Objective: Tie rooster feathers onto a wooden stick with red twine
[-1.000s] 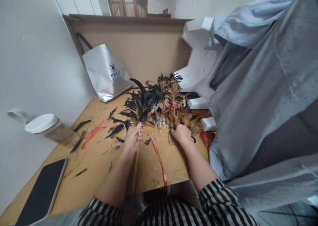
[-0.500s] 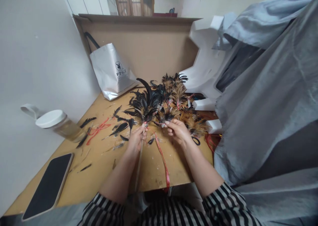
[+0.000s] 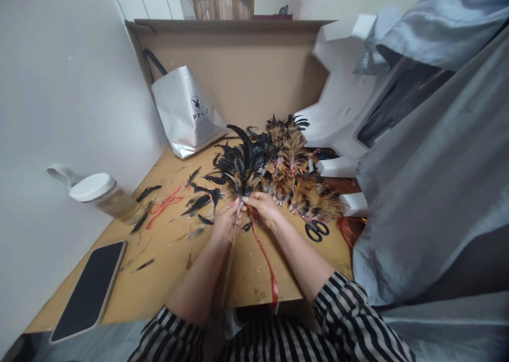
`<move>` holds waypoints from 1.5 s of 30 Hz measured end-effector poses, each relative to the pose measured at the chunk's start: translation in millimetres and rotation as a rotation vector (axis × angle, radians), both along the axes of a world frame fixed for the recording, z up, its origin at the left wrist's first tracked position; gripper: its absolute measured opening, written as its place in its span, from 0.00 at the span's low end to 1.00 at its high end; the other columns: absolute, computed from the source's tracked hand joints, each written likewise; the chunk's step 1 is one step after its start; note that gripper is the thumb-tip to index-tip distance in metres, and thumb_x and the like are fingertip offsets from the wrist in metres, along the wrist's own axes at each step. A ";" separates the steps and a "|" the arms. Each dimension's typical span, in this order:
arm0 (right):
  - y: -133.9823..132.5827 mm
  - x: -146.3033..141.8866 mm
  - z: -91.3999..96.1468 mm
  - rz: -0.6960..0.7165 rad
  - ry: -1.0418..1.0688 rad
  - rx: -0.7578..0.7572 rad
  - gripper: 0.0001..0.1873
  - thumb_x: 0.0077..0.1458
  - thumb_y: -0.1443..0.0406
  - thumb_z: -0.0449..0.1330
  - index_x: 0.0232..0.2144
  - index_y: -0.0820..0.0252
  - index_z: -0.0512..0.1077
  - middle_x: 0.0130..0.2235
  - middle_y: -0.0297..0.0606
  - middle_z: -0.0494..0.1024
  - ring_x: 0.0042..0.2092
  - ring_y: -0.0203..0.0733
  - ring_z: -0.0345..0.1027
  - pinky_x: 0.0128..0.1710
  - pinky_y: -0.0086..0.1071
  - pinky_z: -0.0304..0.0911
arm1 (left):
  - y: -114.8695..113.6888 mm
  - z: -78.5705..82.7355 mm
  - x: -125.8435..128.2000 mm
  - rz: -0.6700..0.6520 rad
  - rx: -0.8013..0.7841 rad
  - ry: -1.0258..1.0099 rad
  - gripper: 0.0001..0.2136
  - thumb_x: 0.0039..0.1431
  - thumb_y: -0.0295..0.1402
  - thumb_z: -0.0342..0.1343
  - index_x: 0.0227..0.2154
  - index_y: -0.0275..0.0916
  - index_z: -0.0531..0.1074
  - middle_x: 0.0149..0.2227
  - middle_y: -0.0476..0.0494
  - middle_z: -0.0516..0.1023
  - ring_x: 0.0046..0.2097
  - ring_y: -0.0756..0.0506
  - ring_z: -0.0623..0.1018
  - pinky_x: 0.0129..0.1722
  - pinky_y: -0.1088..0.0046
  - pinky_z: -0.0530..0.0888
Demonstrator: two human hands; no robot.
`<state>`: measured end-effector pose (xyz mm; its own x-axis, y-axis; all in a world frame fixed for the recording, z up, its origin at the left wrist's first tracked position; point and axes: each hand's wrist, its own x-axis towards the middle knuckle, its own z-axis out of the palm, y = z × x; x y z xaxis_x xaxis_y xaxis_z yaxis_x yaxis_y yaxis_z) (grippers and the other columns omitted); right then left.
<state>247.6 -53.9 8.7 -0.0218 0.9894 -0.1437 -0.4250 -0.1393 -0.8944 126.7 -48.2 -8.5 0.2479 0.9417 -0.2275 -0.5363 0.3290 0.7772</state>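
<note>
The feather bundle (image 3: 239, 163) stands on top of a thin stick (image 3: 229, 258) above the table (image 3: 167, 293), its dark plumes fanning away from the person. The left hand (image 3: 226, 222) is closed around the stick just below the bundle, and the right hand (image 3: 263, 206) pinches at the bundle's foot, fingertips close against those of the left — whether a separate feather sits between them is too small to tell.

The bundle looks very light, soft and springy at the plumes, which would likely bend or crease if squeezed. Its quills are probably stiffer but slick, apt to slide or twist against the stick, so the sound hold seems to be low: a firm grip on the stick, a fingertip pinch at the quill ends, plumes left free.

A red ribbon (image 3: 264, 256) trails from the bundle's foot towards the person; being thin and limp, it should be easy to guide but easy to snag. To the right of the bundle lies a pile of brown feathers (image 3: 316, 192), with black-handled scissors (image 3: 317, 229) at its near edge. Loose dark feathers (image 3: 198, 205) are scattered left of the bundle — light enough, I'd judge, to shift with a puff of air.
</note>
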 end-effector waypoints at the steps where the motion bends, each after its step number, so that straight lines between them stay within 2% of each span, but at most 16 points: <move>1: 0.5 -0.2 -0.8 -0.013 0.004 -0.002 0.20 0.28 0.58 0.70 0.18 0.63 0.64 0.19 0.32 0.72 0.21 0.32 0.64 0.23 0.26 0.53 | -0.1 -0.5 0.1 0.002 0.007 0.009 0.13 0.39 0.32 0.64 0.28 0.31 0.70 0.22 0.48 0.72 0.18 0.58 0.63 0.14 0.84 0.54; 8: 1.9 -3.7 -3.2 -0.069 0.054 0.021 0.22 0.26 0.59 0.71 0.19 0.61 0.62 0.16 0.29 0.70 0.20 0.32 0.63 0.22 0.26 0.55 | -3.2 3.0 2.6 0.016 0.053 0.084 0.11 0.39 0.33 0.63 0.24 0.31 0.70 0.21 0.46 0.72 0.17 0.57 0.62 0.13 0.82 0.52; 11: 1.4 -6.5 -4.8 -0.096 0.077 -0.002 0.23 0.25 0.59 0.72 0.19 0.60 0.61 0.16 0.28 0.69 0.19 0.32 0.63 0.21 0.26 0.56 | -4.6 5.4 4.6 0.028 0.056 0.122 0.12 0.39 0.35 0.63 0.22 0.31 0.70 0.18 0.48 0.70 0.16 0.57 0.61 0.13 0.82 0.52; 16: -0.8 -7.2 -4.7 -0.071 0.091 -0.034 0.24 0.26 0.58 0.71 0.21 0.60 0.61 0.16 0.28 0.69 0.18 0.29 0.61 0.19 0.24 0.54 | -7.8 7.7 6.7 0.065 0.108 0.175 0.14 0.40 0.39 0.63 0.21 0.32 0.69 0.17 0.48 0.69 0.15 0.57 0.60 0.13 0.81 0.52; 20: -1.4 -5.6 -3.5 -0.073 0.052 -0.084 0.24 0.28 0.59 0.71 0.21 0.60 0.60 0.17 0.28 0.69 0.19 0.30 0.62 0.19 0.24 0.56 | -9.6 7.2 6.4 0.030 0.175 0.232 0.17 0.45 0.44 0.60 0.21 0.32 0.70 0.15 0.50 0.67 0.15 0.57 0.59 0.14 0.80 0.52; 24: -0.3 -5.8 -4.5 -0.063 0.040 -0.116 0.22 0.30 0.60 0.71 0.21 0.60 0.61 0.17 0.28 0.69 0.19 0.30 0.62 0.20 0.24 0.58 | -8.3 3.6 5.0 0.011 0.217 0.290 0.16 0.44 0.44 0.60 0.22 0.33 0.70 0.16 0.51 0.67 0.15 0.57 0.58 0.14 0.81 0.52; 28: -0.3 -7.4 -7.6 -0.036 0.038 -0.135 0.23 0.30 0.58 0.70 0.22 0.60 0.60 0.17 0.29 0.70 0.20 0.30 0.63 0.21 0.24 0.60 | -6.5 1.5 2.7 -0.020 0.243 0.322 0.17 0.46 0.45 0.59 0.19 0.34 0.67 0.13 0.54 0.62 0.14 0.57 0.56 0.14 0.81 0.51; 31: -2.2 -5.8 -8.2 0.037 0.040 -0.105 0.22 0.33 0.54 0.68 0.22 0.60 0.62 0.19 0.30 0.70 0.18 0.28 0.60 0.16 0.21 0.54 | -5.4 1.5 0.3 -0.020 0.258 0.329 0.17 0.47 0.45 0.58 0.19 0.35 0.66 0.13 0.54 0.60 0.14 0.57 0.55 0.14 0.81 0.51; 34: -5.6 -1.0 -4.6 0.174 0.005 -0.080 0.22 0.39 0.49 0.63 0.20 0.62 0.63 0.16 0.26 0.63 0.14 0.23 0.45 0.12 0.20 0.36 | -4.2 1.5 -1.7 0.002 0.274 0.330 0.16 0.47 0.45 0.58 0.19 0.35 0.66 0.13 0.54 0.61 0.15 0.57 0.55 0.14 0.81 0.51; 36: -8.0 1.1 -0.6 0.184 -0.053 -0.098 0.23 0.40 0.49 0.62 0.18 0.63 0.63 0.13 0.24 0.58 0.13 0.22 0.37 0.13 0.23 0.29 | -3.9 2.0 -2.3 0.013 0.281 0.328 0.16 0.48 0.44 0.58 0.19 0.35 0.66 0.13 0.54 0.60 0.14 0.57 0.55 0.14 0.81 0.51; 38: -9.8 0.4 2.8 0.120 -0.104 -0.093 0.21 0.38 0.51 0.64 0.18 0.62 0.64 0.12 0.23 0.56 0.13 0.23 0.36 0.13 0.24 0.28 | -4.5 3.7 -2.4 0.021 0.284 0.331 0.16 0.48 0.44 0.57 0.19 0.35 0.66 0.12 0.54 0.60 0.14 0.57 0.55 0.14 0.81 0.51; 42: -10.9 -6.5 4.2 -0.011 -0.147 -0.038 0.16 0.33 0.57 0.67 0.19 0.63 0.68 0.12 0.25 0.61 0.13 0.24 0.41 0.14 0.25 0.34 | -7.1 9.6 -3.0 0.032 0.292 0.350 0.16 0.47 0.44 0.57 0.18 0.36 0.66 0.12 0.54 0.60 0.14 0.57 0.55 0.14 0.80 0.50; 45: -10.9 -7.0 2.5 0.000 -0.144 -0.048 0.14 0.32 0.59 0.66 0.18 0.63 0.68 0.11 0.25 0.60 0.13 0.24 0.41 0.14 0.25 0.33 | -9.6 12.5 -3.7 0.032 0.300 0.373 0.15 0.48 0.43 0.57 0.18 0.36 0.66 0.12 0.54 0.59 0.13 0.57 0.54 0.14 0.80 0.50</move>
<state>240.6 -64.8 11.3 0.0019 0.9812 -0.1930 -0.2931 -0.1839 -0.9382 123.0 -57.9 4.0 0.1711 0.9852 -0.0130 -0.2090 0.0492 0.9767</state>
